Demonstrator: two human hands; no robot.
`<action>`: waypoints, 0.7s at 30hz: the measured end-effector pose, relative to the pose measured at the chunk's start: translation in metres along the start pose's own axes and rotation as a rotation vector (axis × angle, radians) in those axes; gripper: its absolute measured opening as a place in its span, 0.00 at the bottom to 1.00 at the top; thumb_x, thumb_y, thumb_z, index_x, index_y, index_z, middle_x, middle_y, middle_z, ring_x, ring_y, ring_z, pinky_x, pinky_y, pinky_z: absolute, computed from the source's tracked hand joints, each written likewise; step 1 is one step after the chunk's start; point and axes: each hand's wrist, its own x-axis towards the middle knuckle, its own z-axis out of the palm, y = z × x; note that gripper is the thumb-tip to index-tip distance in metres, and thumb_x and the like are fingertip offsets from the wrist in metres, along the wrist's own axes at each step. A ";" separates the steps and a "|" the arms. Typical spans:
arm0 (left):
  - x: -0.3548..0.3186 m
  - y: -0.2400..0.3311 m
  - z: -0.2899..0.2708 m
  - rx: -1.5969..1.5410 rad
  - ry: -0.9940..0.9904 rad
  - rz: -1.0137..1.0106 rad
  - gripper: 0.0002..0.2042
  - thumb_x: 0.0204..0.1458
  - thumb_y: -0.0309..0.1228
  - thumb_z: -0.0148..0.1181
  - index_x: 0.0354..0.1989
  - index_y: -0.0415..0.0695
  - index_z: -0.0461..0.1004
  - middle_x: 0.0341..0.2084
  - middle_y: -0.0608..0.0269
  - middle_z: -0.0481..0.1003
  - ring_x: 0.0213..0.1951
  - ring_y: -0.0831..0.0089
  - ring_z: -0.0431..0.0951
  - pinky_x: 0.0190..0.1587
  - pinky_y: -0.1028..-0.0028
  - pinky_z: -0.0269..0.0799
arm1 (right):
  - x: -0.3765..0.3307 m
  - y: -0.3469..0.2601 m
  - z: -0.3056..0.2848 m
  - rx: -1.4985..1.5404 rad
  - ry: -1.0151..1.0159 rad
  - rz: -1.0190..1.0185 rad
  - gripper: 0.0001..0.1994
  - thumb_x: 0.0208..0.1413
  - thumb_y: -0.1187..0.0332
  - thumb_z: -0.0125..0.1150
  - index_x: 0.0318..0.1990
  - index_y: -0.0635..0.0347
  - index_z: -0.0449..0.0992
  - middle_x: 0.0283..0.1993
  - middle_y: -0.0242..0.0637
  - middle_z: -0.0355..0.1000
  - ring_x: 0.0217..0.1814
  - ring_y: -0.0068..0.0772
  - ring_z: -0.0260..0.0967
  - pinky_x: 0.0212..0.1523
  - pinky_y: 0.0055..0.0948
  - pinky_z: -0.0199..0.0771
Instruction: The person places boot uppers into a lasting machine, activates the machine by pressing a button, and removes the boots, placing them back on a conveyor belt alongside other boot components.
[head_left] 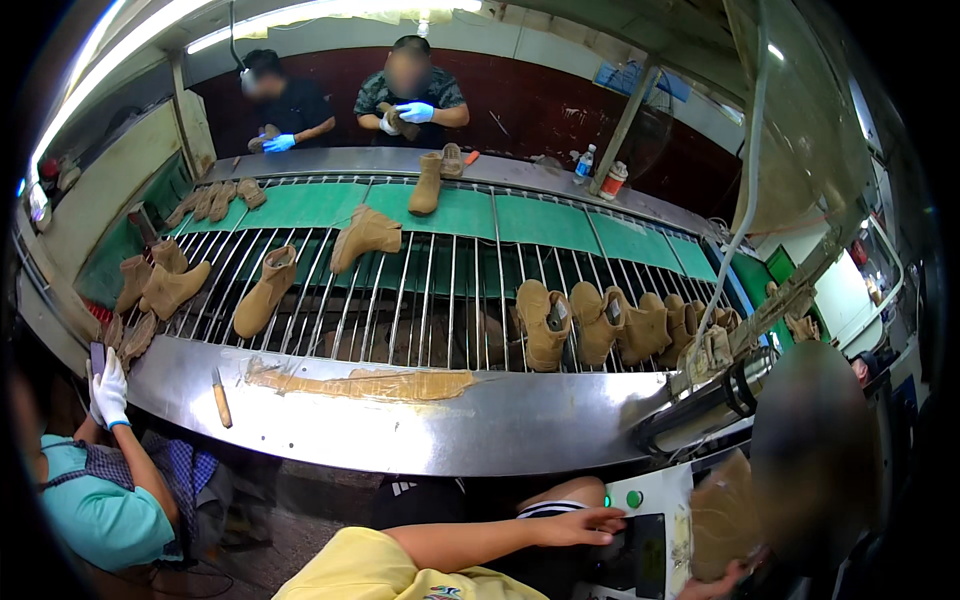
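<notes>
My left hand (585,526), at the end of a yellow sleeve, reaches right with its fingers stretched out over a dark panel (640,555). It is open and holds nothing. A green push button (635,498) sits just beyond its fingertips on a pale machine housing (676,510). At the lower right my right hand (722,584) shows only in part, closed at the lower edge of a brown boot (724,520). A blurred patch covers the area right of that boot.
A metal ledge (480,435) borders a rod conveyor (430,310) with several tan boots (545,325). A wooden-handled knife (221,400) lies on the ledge. A gloved worker (110,500) sits at left; two gloved workers (415,95) handle footwear across the line. A black cylinder (700,415) stands at right.
</notes>
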 end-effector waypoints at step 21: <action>-0.071 0.231 -0.302 0.469 1.492 0.340 0.20 0.40 0.24 0.60 0.47 0.39 0.71 0.39 0.57 0.77 0.42 0.64 0.77 0.45 0.68 0.70 | -0.182 -0.011 0.354 -0.146 -1.203 0.038 0.15 0.43 0.66 0.62 0.42 0.55 0.75 0.36 0.35 0.72 0.33 0.36 0.71 0.33 0.33 0.73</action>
